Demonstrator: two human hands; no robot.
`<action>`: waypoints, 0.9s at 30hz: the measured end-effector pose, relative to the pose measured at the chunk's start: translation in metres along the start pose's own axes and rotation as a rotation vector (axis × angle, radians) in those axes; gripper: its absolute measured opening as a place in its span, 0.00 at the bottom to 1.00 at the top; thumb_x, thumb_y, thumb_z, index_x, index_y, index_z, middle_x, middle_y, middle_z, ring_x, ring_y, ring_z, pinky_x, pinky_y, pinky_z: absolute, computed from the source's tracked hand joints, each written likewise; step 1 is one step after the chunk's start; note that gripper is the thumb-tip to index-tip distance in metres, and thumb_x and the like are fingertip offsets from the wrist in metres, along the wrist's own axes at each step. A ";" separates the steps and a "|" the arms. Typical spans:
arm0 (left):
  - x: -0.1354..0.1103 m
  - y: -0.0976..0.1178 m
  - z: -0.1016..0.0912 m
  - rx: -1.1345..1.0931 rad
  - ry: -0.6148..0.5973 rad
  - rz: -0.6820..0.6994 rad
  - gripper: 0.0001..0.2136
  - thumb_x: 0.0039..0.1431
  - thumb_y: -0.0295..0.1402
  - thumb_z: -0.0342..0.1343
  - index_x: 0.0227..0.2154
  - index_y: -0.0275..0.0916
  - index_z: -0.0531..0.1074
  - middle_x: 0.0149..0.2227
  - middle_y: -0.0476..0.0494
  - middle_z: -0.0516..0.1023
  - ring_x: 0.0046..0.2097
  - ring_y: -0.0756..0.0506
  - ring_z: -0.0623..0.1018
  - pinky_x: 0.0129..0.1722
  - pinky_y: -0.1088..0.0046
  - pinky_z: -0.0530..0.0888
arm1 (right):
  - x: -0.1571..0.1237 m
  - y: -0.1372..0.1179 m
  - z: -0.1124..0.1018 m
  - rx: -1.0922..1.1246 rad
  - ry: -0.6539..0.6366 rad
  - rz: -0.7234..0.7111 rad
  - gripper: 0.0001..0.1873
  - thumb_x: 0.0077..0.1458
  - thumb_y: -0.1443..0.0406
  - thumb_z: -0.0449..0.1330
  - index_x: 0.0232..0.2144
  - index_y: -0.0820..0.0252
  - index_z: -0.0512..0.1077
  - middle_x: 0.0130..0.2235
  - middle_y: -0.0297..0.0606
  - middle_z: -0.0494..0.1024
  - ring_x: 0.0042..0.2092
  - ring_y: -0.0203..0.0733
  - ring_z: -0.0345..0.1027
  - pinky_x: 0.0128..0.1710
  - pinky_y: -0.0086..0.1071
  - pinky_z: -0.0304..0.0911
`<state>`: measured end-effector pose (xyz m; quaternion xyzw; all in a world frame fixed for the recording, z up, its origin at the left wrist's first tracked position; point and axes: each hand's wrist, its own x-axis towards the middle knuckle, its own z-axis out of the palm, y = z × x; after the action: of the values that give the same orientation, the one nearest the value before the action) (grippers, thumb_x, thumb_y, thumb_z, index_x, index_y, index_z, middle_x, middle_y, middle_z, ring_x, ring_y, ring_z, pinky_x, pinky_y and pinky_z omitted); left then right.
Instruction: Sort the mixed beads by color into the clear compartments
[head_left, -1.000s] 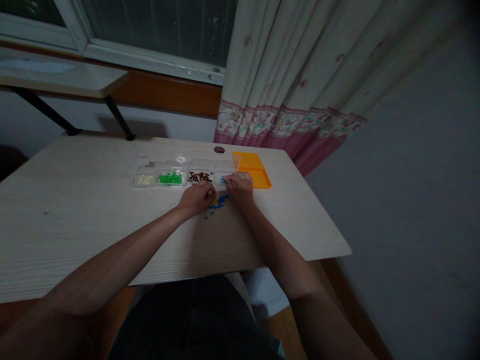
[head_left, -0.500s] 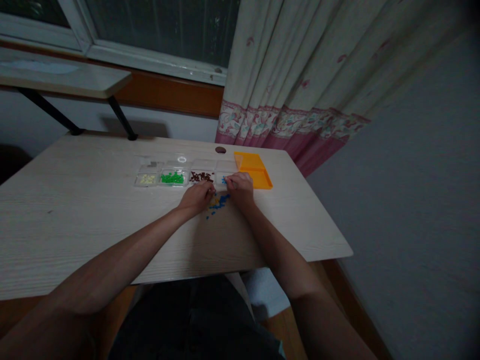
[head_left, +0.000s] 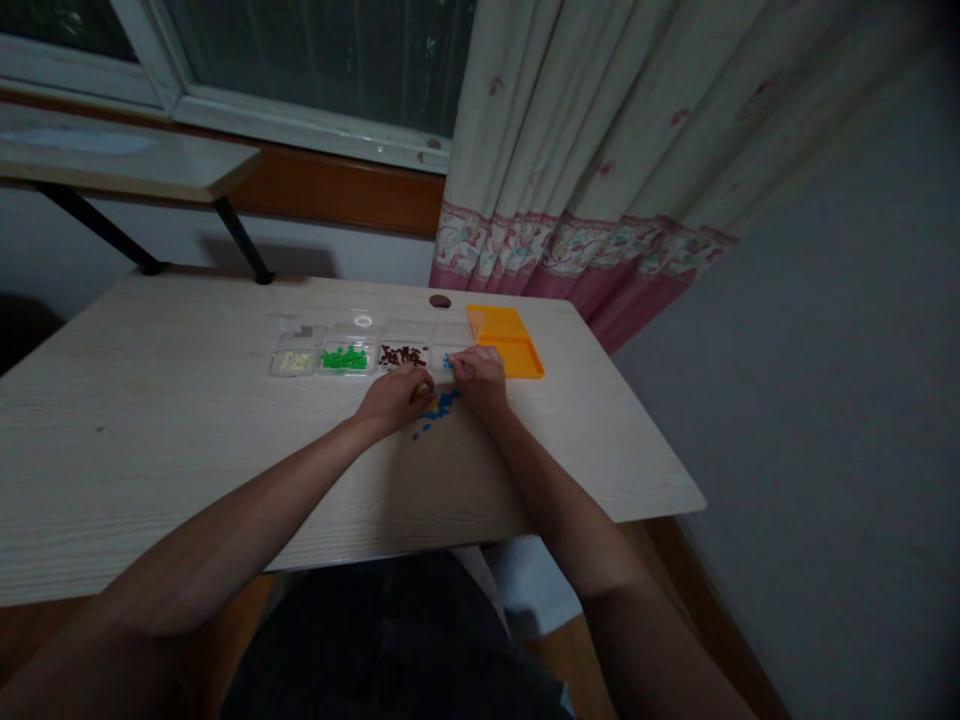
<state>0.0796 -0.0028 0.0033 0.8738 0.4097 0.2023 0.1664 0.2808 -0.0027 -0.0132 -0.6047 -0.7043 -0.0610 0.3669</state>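
Left hand: the left hand (head_left: 397, 395) is at the near edge of the brown-piece box, fingers curled in toward the thumb; whether they pinch a piece I cannot tell.
Right hand: the right hand (head_left: 484, 377) reaches to the blue-piece box, thumb and fingers drawn close together at its front; any piece between the tips is too small to make out.
Loose pieces: a scatter of blue and yellow pieces (head_left: 444, 404) lies on the table (head_left: 225, 470) between and just below the hands, with a couple of blue ones strayed toward the person.
Clear boxes: four stand in a row, lids laid back behind them; from the left, pale yellow pieces (head_left: 295, 361), green pieces (head_left: 345, 358), dark brown pieces (head_left: 403, 356) and light blue pieces (head_left: 447, 361).
Orange case: the orange case (head_left: 514, 357) lies open just beyond the right hand.
Room and edges: wide tabletop stretches left of the boxes; a narrower stretch runs from the orange case to the right edge, and the front edge is well apart from the loose pieces, under the forearms.
Back edge: a round hole (head_left: 440, 301) sits near it, below the curtain (head_left: 570, 240).
Since half a second ago: the left fingertips sit slightly lower, nearer the scatter; the right hand, boxes and orange case keep their places.
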 end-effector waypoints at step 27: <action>0.009 -0.018 0.009 -0.449 0.307 -0.156 0.16 0.62 0.45 0.47 0.27 0.38 0.68 0.24 0.51 0.66 0.28 0.49 0.66 0.29 0.74 0.63 | -0.006 -0.034 -0.013 0.077 -0.212 -0.264 0.16 0.63 0.55 0.54 0.47 0.50 0.77 0.37 0.37 0.79 0.42 0.42 0.65 0.45 0.35 0.55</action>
<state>0.0774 0.0139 -0.0102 0.7402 0.4409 0.4045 0.3067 0.2557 -0.0237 0.0046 -0.4955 -0.8142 -0.0175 0.3021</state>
